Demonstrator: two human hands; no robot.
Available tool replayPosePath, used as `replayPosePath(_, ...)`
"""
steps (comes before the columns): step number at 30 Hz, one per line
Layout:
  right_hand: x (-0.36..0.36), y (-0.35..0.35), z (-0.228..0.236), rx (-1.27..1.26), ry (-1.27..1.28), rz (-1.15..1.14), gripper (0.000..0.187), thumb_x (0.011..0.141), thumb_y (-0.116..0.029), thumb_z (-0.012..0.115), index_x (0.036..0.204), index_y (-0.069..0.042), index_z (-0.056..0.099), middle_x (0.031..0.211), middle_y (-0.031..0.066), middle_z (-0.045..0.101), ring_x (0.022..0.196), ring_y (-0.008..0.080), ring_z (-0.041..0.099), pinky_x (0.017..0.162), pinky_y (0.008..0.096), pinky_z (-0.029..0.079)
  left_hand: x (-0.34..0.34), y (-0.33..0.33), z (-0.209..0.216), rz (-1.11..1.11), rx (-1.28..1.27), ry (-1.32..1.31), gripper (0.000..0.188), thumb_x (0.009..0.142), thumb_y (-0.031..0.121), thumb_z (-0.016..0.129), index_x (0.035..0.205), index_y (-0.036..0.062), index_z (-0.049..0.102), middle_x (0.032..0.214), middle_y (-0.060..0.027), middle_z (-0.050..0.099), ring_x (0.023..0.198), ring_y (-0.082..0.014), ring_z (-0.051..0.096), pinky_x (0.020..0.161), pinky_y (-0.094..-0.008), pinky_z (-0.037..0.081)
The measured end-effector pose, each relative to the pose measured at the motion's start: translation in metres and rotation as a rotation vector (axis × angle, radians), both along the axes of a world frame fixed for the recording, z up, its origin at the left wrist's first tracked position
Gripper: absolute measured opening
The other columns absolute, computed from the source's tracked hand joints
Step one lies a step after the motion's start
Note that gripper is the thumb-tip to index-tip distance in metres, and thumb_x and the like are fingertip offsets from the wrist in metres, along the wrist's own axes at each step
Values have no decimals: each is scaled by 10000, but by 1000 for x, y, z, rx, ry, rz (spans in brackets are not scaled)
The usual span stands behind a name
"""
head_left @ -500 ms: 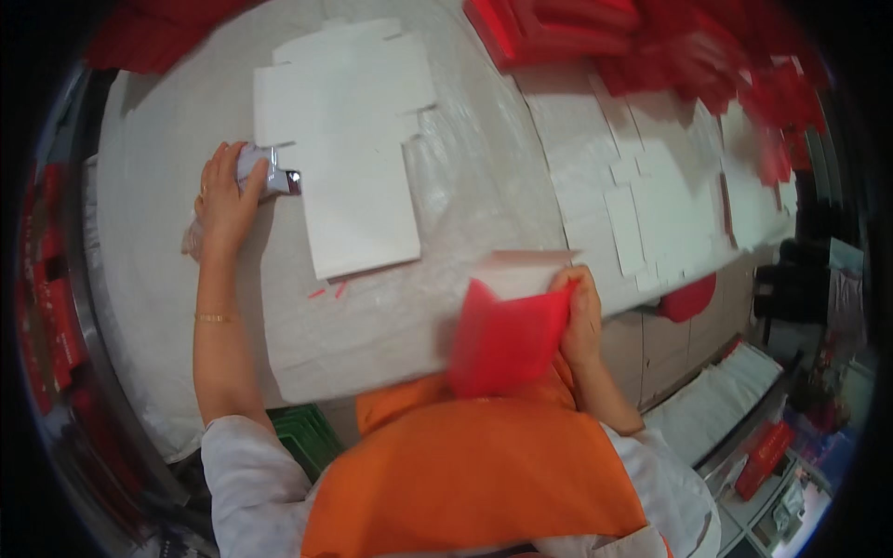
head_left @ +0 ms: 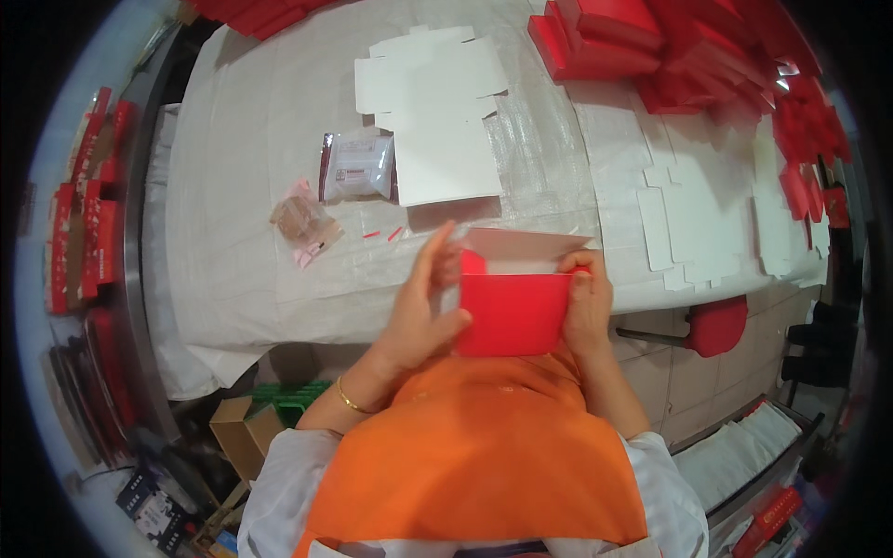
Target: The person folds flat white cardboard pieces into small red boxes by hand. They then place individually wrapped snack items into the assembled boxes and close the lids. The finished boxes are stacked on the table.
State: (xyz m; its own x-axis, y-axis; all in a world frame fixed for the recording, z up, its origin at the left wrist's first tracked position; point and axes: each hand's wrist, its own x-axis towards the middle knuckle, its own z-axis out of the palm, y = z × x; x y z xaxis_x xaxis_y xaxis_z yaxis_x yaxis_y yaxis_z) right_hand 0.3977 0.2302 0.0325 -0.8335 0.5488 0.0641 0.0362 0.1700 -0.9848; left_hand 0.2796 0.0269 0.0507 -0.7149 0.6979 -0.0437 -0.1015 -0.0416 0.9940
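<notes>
A red box (head_left: 514, 314) with a white inside is held in front of my orange apron, its top lid raised. My right hand (head_left: 588, 302) grips its right edge, thumb on the front and fingers curled at the upper corner. At the box's left side is my left hand (head_left: 423, 302), fingers stretched upward and apart, slightly smeared, the thumb at the box's left edge. Beyond, on the covered table, lie a silvery sealed packet (head_left: 358, 167) and a clear packet with brown contents (head_left: 305, 223). Flat white box blanks (head_left: 446, 139) lie stacked beside the silvery packet.
Red boxes (head_left: 605, 42) are heaped at the far right of the table. More white blanks (head_left: 702, 219) lie to the right. Two small red strips rest near the packets. A red stool (head_left: 716, 325) stands below the right edge; an open cardboard carton (head_left: 244, 428) sits at lower left.
My left hand has let go of the silvery packet and come right to the red box. The box is now more upright and steadier in my right hand. The view has shifted left.
</notes>
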Motion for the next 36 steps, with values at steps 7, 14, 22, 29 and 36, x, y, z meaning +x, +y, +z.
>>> replayPosePath(7,-18,-20,13,183,56,290,246,977,-247,497,1064,-18,525,1008,164,588,869,248,593,794,331,471,18,-13,10,241,44,-107,712,868,-8,617,1493,55,283,1341,-116,496,1207,-180,510,1018,-326,430)
replayPosePath(14,-126,-1,51,383,198,282,312,885,-70,664,1169,-9,551,1004,119,650,918,170,609,827,307,498,28,-45,-14,432,140,-265,623,894,2,584,1454,-7,311,1336,-118,492,1204,-173,498,1019,-323,420)
replayPosePath(22,-272,-89,4,1409,-7,762,624,711,-330,797,1206,-25,571,1002,166,649,974,339,617,880,418,492,41,-78,-19,682,103,-280,579,882,-15,608,1402,-48,355,1327,-115,492,1203,-168,480,1033,-312,389)
replayPosePath(29,-284,-97,9,1457,-206,786,697,731,-314,755,1346,-100,506,981,164,646,953,332,636,830,434,509,37,-78,-8,650,84,-275,579,903,11,604,1411,-45,334,1317,-119,503,1188,-162,496,1006,-306,415)
replayPosePath(36,-226,-25,94,510,-143,515,689,750,-27,642,1404,-124,448,1232,192,571,1194,272,569,967,376,472,32,-55,-7,536,114,-237,561,901,34,629,1385,-38,355,1273,-127,545,1140,-165,543,967,-306,452)
